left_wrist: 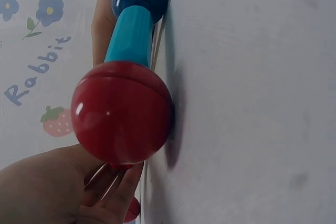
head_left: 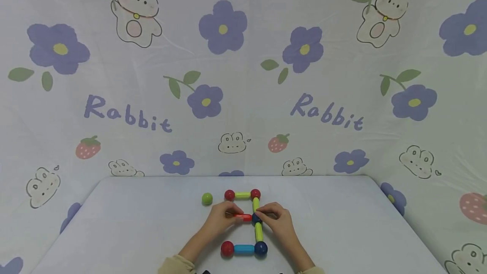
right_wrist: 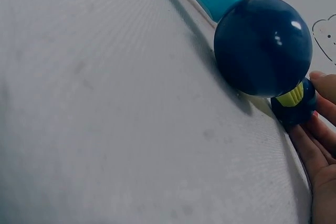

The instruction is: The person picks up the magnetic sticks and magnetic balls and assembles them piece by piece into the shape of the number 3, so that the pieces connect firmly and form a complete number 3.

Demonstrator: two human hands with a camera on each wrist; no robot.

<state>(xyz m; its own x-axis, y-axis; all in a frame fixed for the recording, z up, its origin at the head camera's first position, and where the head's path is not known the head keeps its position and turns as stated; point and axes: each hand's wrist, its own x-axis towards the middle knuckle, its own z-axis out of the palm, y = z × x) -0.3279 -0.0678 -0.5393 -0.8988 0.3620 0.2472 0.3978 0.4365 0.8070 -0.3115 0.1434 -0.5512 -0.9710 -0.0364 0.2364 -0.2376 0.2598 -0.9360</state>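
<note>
My left hand (head_left: 220,220) pinches a red rod (head_left: 247,217), whose right end meets a dark blue ball (head_left: 255,220). From the other side, my right hand (head_left: 280,221) holds that ball between thumb and fingers. Yellow-green rods run from it, one to a red ball (head_left: 255,194) at the back and one (head_left: 259,232) to a nearer dark blue ball (head_left: 261,248). A light blue rod (head_left: 244,249) joins the nearer blue ball to a red ball (left_wrist: 123,114), large in the left wrist view. My left fingers hide the red rod's left end.
A loose green ball (head_left: 207,198) lies on the white table (head_left: 125,223), behind and left of my left hand. At the back, a yellow-green rod (head_left: 242,195) links two red balls. A rabbit-patterned cloth (head_left: 243,75) hangs behind the table.
</note>
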